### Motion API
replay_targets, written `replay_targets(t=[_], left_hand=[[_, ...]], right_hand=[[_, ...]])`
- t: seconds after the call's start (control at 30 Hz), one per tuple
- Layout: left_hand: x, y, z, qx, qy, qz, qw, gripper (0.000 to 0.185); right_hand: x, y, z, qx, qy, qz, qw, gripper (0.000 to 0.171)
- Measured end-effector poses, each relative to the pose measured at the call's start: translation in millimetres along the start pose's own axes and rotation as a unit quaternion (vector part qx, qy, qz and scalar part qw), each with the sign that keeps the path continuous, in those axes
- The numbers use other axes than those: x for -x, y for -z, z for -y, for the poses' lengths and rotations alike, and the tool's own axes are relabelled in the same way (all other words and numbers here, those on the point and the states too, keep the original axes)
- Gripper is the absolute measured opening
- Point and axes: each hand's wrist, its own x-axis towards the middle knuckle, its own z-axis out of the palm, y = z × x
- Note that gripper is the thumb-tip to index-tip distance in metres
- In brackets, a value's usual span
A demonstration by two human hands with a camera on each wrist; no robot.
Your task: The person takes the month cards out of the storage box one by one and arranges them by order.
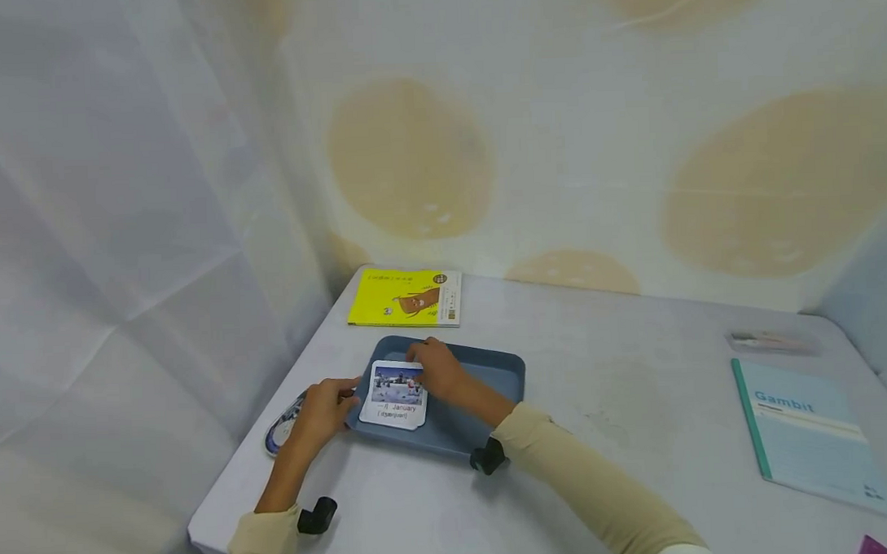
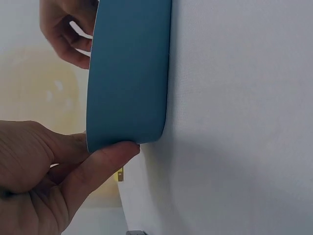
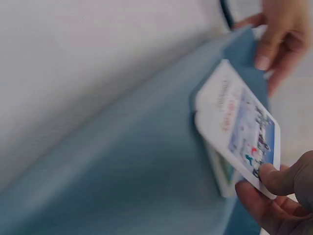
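Observation:
A blue-grey tray (image 1: 477, 390) lies on the white table. My left hand (image 1: 322, 413) pinches its left rim between thumb and fingers, as the left wrist view shows at the tray's wall (image 2: 129, 78). Inside the tray, at its left end, is a small stack of picture cards (image 1: 396, 393); the top one bears a snowy scene and the word January. My right hand (image 1: 438, 368) reaches over the tray. In the right wrist view its thumb and fingers pinch a corner of the top card (image 3: 239, 127), which tilts above another card (image 3: 222, 171).
Behind the tray lies a yellow book (image 1: 396, 299). An oval patterned case (image 1: 282, 429) sits by my left hand. To the far right are a pale blue Gambit book (image 1: 811, 431) and a clear pouch (image 1: 772, 343). A purple corner (image 1: 873, 546) shows at the lower right.

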Motion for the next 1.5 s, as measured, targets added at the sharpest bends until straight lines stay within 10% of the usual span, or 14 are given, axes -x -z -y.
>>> replay_targets(t=[0.4, 0.93, 1.5], left_hand=[[-4.5, 1.5, 3.0, 0.012, -0.019, 0.005, 0.9997, 0.039], [5.4, 12.4, 11.6, -0.008, -0.005, -0.006, 0.9999, 0.04], [8.9, 15.6, 14.9, -0.017, 0.039, -0.017, 0.999, 0.039]], right_hand=[[18.7, 61.6, -14.9, -0.127, -0.074, -0.032, 0.989, 0.02], [92.8, 135.8, -106.1, -0.093, -0.189, -0.07, 0.975, 0.021], [118.9, 98.0, -148.6, -0.091, -0.286, 0.022, 0.954, 0.018]])
